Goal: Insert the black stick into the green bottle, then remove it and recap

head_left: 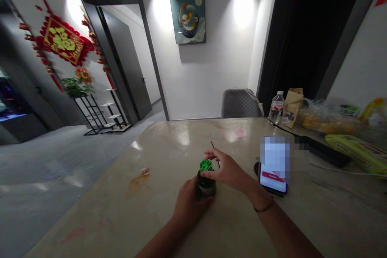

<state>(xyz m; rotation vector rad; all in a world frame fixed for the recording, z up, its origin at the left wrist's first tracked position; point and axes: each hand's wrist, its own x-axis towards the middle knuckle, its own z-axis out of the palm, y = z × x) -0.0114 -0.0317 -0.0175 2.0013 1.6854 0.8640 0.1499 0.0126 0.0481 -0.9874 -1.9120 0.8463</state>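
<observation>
The left hand (189, 205) was wrapped around a small dark jar (207, 187), gripping its lower body from the near side. The jar stood upright on the table (169, 145), near the middle of the near half. The right hand (228, 169) came in from the right and closed over the jar's green cap (206, 165), thumb on the near side and forefinger curled over the far side. A thin dark stick (214, 150) slanted up past those fingers; whether the hand held it could not be told. A thin band (264, 209) circled the right wrist.

Just right of the right hand, a phone (273, 181) stood propped up with its screen lit, apart from the jar. Left of the jar, well apart, lay an orange stain (137, 183) and a small scrap (145, 170).

Along the table's far right edge stood a water bottle (276, 107) with a brown paper bag (292, 107) just beside it, then a row of clear food bags (329, 119) and a green packet (356, 149). A grey chair (240, 104) stood at the far end. On the wall behind hung a picture (188, 17), and a red ornament (62, 40) hung to the left above a plant stand (90, 115).
</observation>
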